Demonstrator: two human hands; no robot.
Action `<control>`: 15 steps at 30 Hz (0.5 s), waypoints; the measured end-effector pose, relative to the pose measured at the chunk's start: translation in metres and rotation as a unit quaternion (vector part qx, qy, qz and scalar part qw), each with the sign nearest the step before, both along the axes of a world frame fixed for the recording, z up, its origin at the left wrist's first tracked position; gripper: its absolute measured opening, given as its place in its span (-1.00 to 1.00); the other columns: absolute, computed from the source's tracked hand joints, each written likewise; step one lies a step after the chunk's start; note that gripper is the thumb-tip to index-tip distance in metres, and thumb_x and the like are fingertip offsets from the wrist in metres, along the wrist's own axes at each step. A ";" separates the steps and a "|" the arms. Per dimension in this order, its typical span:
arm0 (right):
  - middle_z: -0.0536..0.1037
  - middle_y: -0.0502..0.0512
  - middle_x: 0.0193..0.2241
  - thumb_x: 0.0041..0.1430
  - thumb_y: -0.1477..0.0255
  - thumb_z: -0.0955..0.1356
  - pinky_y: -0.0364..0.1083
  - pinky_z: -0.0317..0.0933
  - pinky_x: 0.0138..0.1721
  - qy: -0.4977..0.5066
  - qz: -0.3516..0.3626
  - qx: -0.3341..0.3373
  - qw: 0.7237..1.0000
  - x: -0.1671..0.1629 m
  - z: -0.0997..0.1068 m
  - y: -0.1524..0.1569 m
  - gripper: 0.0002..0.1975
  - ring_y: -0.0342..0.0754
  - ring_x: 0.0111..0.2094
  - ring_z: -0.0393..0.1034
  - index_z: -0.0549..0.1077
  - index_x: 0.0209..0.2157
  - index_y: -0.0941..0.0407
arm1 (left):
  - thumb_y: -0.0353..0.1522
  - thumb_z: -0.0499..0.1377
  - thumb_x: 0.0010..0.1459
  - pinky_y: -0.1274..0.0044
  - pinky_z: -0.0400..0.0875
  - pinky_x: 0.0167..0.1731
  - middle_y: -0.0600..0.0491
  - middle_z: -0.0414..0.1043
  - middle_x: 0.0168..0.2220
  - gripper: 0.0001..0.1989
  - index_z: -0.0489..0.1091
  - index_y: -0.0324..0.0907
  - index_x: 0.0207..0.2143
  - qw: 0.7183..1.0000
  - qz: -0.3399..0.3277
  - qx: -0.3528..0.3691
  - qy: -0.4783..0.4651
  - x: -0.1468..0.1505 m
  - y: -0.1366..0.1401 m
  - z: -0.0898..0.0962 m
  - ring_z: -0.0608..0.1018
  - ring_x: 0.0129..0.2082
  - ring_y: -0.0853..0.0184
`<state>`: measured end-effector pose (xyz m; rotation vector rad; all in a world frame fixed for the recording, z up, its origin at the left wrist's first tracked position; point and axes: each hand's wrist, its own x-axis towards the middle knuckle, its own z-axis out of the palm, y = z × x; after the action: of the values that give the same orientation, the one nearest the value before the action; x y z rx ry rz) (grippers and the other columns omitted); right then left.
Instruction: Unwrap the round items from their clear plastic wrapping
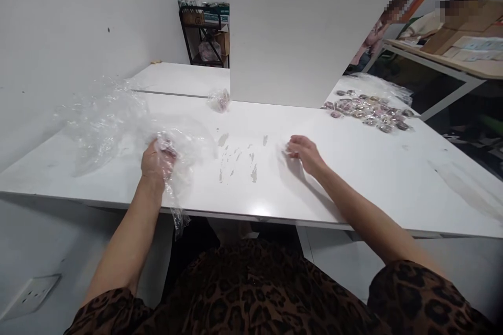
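Observation:
My left hand (157, 159) is closed around crumpled see-through plastic film (188, 141), on the left part of the white table (259, 199). One end of the film dangles over the table's front edge. More of the loose plastic (106, 125) is heaped to the left, against the wall. Over the middle right of the tabletop, my right hand (304, 152) has its fingers drawn together. Something pale may be at its fingertips, but blur hides what it is. Between the hands, grey worn patches (253, 167) mark the surface.
A small wrapped bundle (220, 100) lies at the back, by an upright white panel (283, 31). Several small wrapped dark pieces (369, 110) are spread at the back right. Beyond are a shelf rack (204, 26), another table (436, 57) and two people.

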<state>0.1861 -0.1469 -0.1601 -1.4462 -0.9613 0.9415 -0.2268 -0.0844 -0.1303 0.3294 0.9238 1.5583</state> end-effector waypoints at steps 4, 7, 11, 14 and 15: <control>0.49 0.10 -0.09 -0.01 0.13 0.53 -0.01 0.36 -0.20 -0.040 0.137 0.003 0.990 -0.053 0.007 -0.033 -0.52 -0.04 -0.19 0.43 0.49 -0.10 0.06 | -0.57 0.17 0.20 0.69 0.29 -0.62 0.20 0.37 -0.61 -0.85 0.35 -0.21 -0.40 0.999 -0.035 -0.013 0.032 0.014 -0.001 -0.004 0.41 -0.67 0.54; 0.50 0.13 0.02 0.11 0.10 0.50 0.04 0.38 -0.15 -0.067 0.208 0.021 0.976 -0.080 0.013 -0.034 -0.54 -0.04 -0.18 0.42 0.51 -0.04 0.05 | -0.54 0.28 0.16 0.65 0.36 -0.60 0.19 0.42 -0.58 -0.87 0.39 -0.22 -0.38 0.995 -0.070 0.028 0.061 0.014 0.004 0.005 0.46 -0.65 0.51; 0.54 0.14 -0.05 0.11 0.07 0.52 0.02 0.37 -0.17 -0.041 0.276 0.016 0.960 -0.109 0.009 -0.020 -0.52 -0.02 -0.18 0.44 0.53 -0.04 0.06 | -0.50 0.35 0.16 0.64 0.46 -0.51 0.15 0.44 -0.55 -0.85 0.40 -0.23 -0.35 0.991 -0.036 0.105 0.081 -0.004 0.034 0.047 0.50 -0.59 0.50; 0.56 0.10 -0.25 0.07 0.06 0.54 -0.03 0.32 -0.23 -0.002 0.299 -0.019 0.954 -0.119 0.001 -0.014 -0.51 -0.03 -0.23 0.44 0.55 -0.10 0.10 | -0.47 0.28 0.29 0.65 0.50 -0.39 0.15 0.42 -0.51 -0.90 0.40 -0.22 -0.29 0.983 0.036 0.148 0.106 -0.025 0.072 0.094 0.52 -0.50 0.50; 0.56 0.09 -0.29 0.06 0.05 0.55 -0.06 0.30 -0.28 0.008 0.299 -0.035 0.953 -0.120 -0.001 -0.013 -0.51 -0.05 -0.26 0.43 0.55 -0.11 0.10 | -0.45 0.23 0.35 0.64 0.51 -0.33 0.14 0.41 -0.50 -0.91 0.39 -0.22 -0.28 0.979 0.060 0.153 0.120 -0.033 0.087 0.109 0.53 -0.45 0.48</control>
<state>0.0665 -0.1601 -0.1615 -1.2134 -1.4040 1.4332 -0.2600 0.0021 -0.0213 0.7035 0.8994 1.8039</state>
